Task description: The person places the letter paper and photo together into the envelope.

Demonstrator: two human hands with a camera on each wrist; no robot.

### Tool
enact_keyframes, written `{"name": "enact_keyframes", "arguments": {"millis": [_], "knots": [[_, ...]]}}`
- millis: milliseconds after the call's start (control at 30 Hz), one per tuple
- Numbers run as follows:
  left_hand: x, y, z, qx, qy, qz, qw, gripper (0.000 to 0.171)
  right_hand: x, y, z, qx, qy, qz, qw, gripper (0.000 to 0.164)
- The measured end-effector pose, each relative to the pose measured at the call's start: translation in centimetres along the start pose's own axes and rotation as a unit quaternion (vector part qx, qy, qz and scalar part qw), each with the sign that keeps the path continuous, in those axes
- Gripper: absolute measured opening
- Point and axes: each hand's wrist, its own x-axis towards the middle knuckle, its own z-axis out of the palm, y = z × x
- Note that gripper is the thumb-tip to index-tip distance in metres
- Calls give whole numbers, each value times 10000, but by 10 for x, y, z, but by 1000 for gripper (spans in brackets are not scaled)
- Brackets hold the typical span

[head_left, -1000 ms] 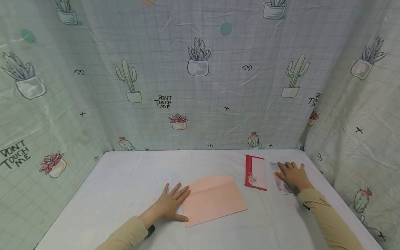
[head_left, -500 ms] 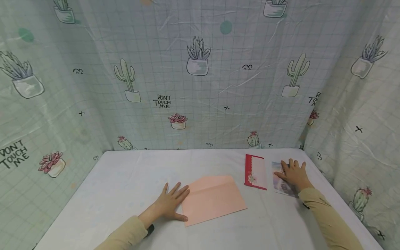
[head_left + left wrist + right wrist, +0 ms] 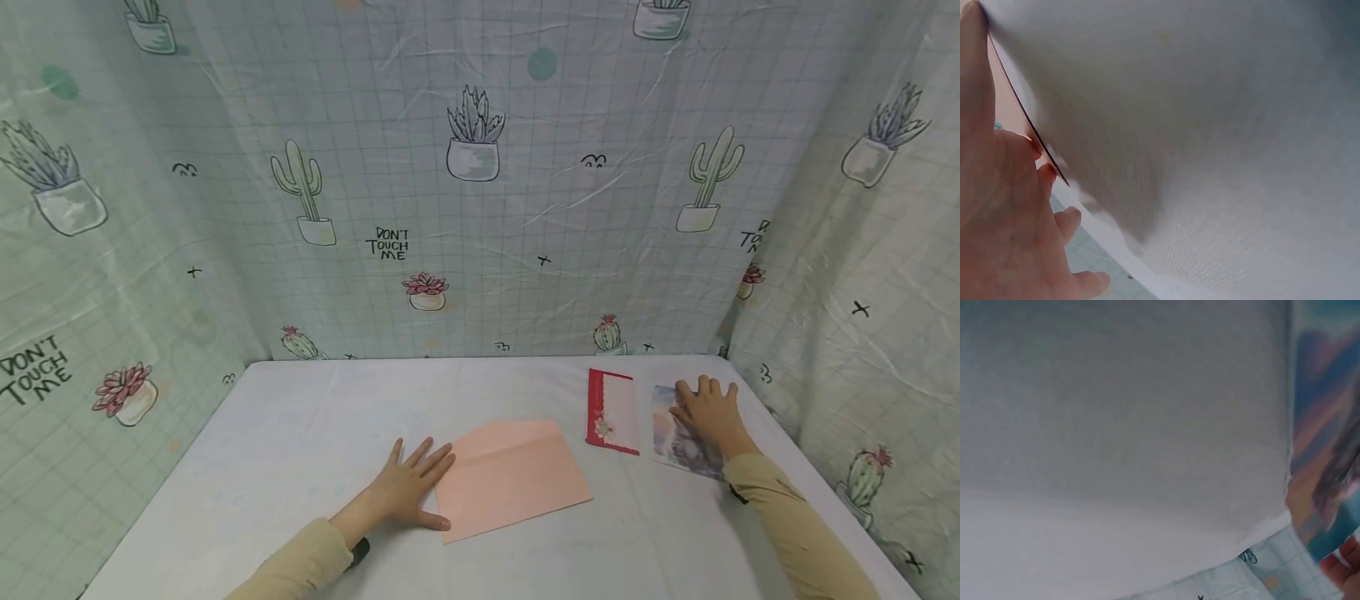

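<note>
A curtain (image 3: 45, 283), printed with potted cacti and the words "DON'T TOUCH ME", rises at the left, back and right of the table (image 3: 262, 433). The table has a white surface. A beige left sleeve (image 3: 288, 562) enters from the near edge; a black item (image 3: 362, 553) sits at its cuff. The left hand (image 3: 408, 492) is spread, palm down, fingers extended and apart. Its fingertips and thumb touch the left edge of the pink envelope (image 3: 517, 483); the left wrist view shows thumb and fingers along that edge. The envelope lies flat near the middle of the table, at a slight angle, with a crease across its upper part and a tapered far side. To the right of the envelope and farther back lies the red-and-white card (image 3: 618, 408), with a flower on its red border. The photo card (image 3: 678, 442) is just right of it, picture side up. The right hand (image 3: 712, 412) covers the photo card's upper right part. It pinches the card near its far end, fingers bent; the right wrist view shows fingers at a corner. A beige right sleeve (image 3: 802, 525) extends to the near right.
</note>
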Motion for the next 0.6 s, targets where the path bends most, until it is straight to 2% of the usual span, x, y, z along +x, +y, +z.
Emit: {"name": "enact_keyframes", "arguments": {"millis": [67,133,467,600], "knots": [[0,0,0,-20,7,2,10000,95,0,0,-4,4,283,-195,9994,32],[0,0,0,-33,13,1,10000,95,2,1,-7,51,383,-326,9987,28],[0,-1,4,-45,3,-44,10000,95,12,-1,-28,-19,321,-753,9966,21],[0,-1,3,-88,4,-47,10000,95,17,-7,-43,104,326,-910,9953,25]]}}
